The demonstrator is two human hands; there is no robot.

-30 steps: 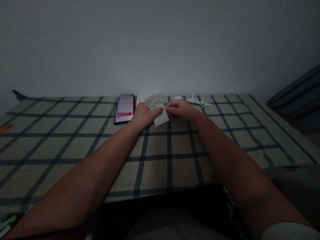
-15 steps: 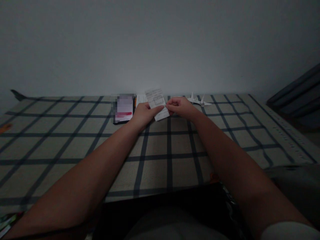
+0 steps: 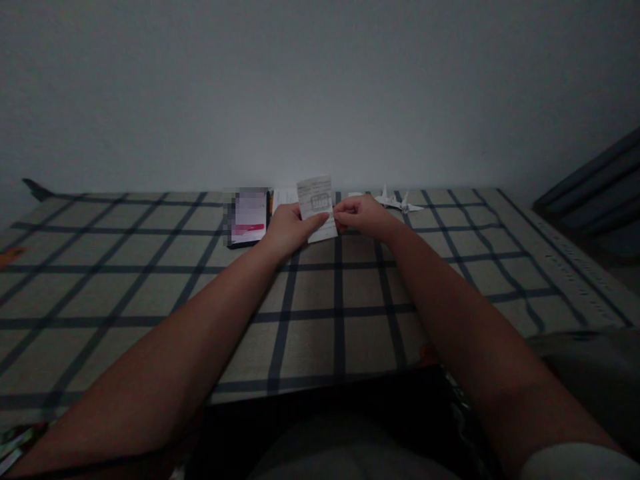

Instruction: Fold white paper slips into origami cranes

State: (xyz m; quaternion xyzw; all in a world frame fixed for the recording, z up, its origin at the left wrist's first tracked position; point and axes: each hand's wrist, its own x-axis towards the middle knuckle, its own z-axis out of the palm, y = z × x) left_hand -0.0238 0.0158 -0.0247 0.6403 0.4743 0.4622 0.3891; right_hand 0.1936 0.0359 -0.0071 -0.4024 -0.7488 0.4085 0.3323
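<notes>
A small printed sheet of paper (image 3: 316, 190) stands nearly upright above the cloth, with a boxed mark in its middle. My left hand (image 3: 291, 225) grips it from the left, the thumb lying across its front and the fingers behind. At the paper's right edge, my right hand (image 3: 357, 215) is closed with thumb and forefinger pinched on that edge. Just beyond the right hand lie white folded paper cranes (image 3: 400, 203), partly hidden by it.
A phone or tablet (image 3: 250, 217), partly pixelated, lies left of my left hand. Behind that hand is another white paper (image 3: 284, 197). The checked tablecloth (image 3: 310, 340) reaches to the wall (image 3: 320, 93). An orange object (image 3: 11, 256) lies at the far left.
The paper has turned from a leftward tilt to nearly upright, its top edge moving right. Both hands have stayed almost in place, still on the paper.
</notes>
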